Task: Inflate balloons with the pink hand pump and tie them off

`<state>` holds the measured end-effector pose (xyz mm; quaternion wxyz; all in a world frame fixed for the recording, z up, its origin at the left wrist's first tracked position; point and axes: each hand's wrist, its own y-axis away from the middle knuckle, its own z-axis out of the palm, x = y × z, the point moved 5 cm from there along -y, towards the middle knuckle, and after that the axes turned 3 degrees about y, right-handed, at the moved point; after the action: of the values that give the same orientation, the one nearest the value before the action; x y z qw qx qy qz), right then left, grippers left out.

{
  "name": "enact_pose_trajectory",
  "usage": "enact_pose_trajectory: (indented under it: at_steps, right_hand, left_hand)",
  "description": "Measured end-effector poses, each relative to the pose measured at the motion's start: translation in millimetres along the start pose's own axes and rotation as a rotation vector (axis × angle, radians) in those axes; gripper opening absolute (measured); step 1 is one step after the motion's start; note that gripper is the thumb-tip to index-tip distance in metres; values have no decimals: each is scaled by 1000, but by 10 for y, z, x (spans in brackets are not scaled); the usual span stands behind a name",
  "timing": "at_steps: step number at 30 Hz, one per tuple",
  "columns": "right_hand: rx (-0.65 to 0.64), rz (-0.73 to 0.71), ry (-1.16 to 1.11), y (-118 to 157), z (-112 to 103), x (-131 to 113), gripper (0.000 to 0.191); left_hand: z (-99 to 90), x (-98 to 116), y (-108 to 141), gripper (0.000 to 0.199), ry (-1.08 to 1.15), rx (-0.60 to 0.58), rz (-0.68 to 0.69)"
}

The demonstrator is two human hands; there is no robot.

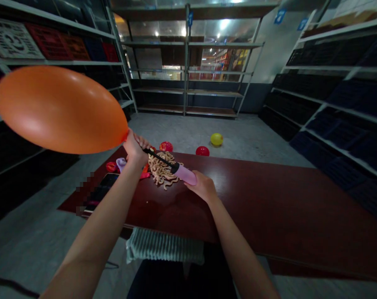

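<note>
A large inflated orange balloon (60, 110) fills the upper left, its neck in my left hand (135, 148). The fingers of that hand are closed around the neck, where the black rod of a hand pump meets it. My right hand (202, 185) grips the pink barrel of the balloon pump (186, 173), whose black rod (160, 158) runs up to the left hand. Below the pump, a heap of beige uninflated long balloons (163, 169) lies on the dark red table (253, 195). The exact join of nozzle and balloon neck is hidden by my left fingers.
Red balloons (202, 151) and a yellow balloon (216, 139) rest beyond the table's far edge. At the table's left are a dark flat device (102, 189) and a red item (112, 167). Metal shelves (186, 62) stand behind; crates (15, 39) fill the left rack.
</note>
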<state>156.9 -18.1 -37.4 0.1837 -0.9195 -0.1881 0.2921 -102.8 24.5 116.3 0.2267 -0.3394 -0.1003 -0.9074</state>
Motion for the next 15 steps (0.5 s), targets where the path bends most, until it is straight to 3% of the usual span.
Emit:
enact_pose_trajectory:
  at_steps: [4,7,11,15]
  right_hand:
    - [24,10,-41,5,8,-14,32]
    - [50,39,-75,15,27,12,36]
    - [87,131,-96,26,33,144,36]
    - [183,260,-77,18,6,320,37]
  left_hand:
    - [204,316,61,60,21,-51,42]
    - [462,376,114,62,10,-154,54]
    - [853,204,178,63,-29,-237,72]
    - [1202,-147,205,62,-72,-244,95]
